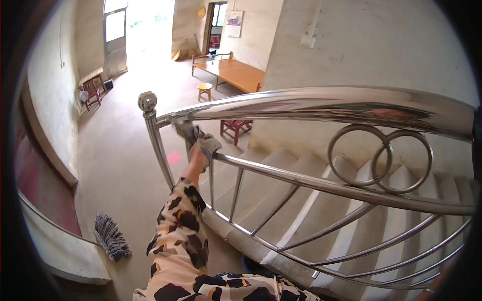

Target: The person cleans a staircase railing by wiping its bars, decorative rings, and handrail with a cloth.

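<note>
My left hand (207, 146) wears a pale, grey-stained glove and reaches forward to the lower-left end of the stair railing (301, 181). Its fingers are closed around a blurred grey cloth (187, 130), which lies against the metal just under the thick top rail (321, 103). Low at the right edge, part of my right hand (443, 279) shows dimly by the railing's lower bars, with a band at the wrist. Its fingers are hidden in the dark border. The railing is shiny metal, with two interlocked rings and a ball-topped end post (148, 103).
Concrete stairs (311, 200) run behind the railing. A grey mop head (111, 237) is on the floor at lower left. Beyond stand a red stool (235, 129), a small wooden stool (204, 89), a wooden bed (233, 72) and a chair (90, 94).
</note>
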`<act>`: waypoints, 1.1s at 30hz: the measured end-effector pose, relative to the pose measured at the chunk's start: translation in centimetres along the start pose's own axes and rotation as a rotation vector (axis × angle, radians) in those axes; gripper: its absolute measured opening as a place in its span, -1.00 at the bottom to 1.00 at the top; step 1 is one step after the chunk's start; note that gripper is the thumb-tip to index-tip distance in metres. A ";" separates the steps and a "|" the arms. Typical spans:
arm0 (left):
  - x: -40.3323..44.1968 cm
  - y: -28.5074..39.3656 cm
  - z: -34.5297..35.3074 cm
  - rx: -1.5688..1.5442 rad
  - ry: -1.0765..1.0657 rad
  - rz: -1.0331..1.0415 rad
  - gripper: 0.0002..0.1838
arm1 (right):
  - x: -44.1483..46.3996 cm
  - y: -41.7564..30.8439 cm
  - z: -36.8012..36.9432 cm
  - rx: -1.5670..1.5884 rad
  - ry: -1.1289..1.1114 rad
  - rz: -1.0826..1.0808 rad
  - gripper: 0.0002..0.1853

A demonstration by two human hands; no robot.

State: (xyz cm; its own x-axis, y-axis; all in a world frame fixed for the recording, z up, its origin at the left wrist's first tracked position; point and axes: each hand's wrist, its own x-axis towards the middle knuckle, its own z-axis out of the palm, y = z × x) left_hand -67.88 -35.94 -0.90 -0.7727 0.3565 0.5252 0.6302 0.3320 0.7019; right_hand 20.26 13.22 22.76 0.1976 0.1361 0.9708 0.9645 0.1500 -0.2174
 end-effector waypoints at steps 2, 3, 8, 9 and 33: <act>-1.0 4.1 0.0 0.093 0.018 -0.418 -0.77 | -0.1 0.0 0.4 -0.016 0.010 -0.005 -0.60; -1.5 4.3 1.7 -0.346 0.124 -0.281 -0.79 | -0.4 0.0 0.8 -0.030 0.013 -0.011 -0.60; -6.3 22.1 1.6 -1.124 -0.247 -0.169 -0.69 | -0.7 1.1 2.4 -0.097 0.031 -0.067 -0.58; -7.2 24.9 1.8 -0.706 -0.149 0.099 -0.52 | -0.8 1.1 2.7 -0.125 0.040 -0.080 -0.58; -1.2 -6.4 0.5 -0.966 0.433 -0.427 -0.68 | 1.1 2.1 0.0 -0.060 -0.093 0.047 -0.58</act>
State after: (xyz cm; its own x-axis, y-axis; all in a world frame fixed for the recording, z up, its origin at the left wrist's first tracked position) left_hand -70.91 -38.05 -6.25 -0.9892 -0.0179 0.1452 0.1330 -0.5236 0.8415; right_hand 22.51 13.64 23.37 0.2280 0.2326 0.9455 0.9640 0.0825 -0.2528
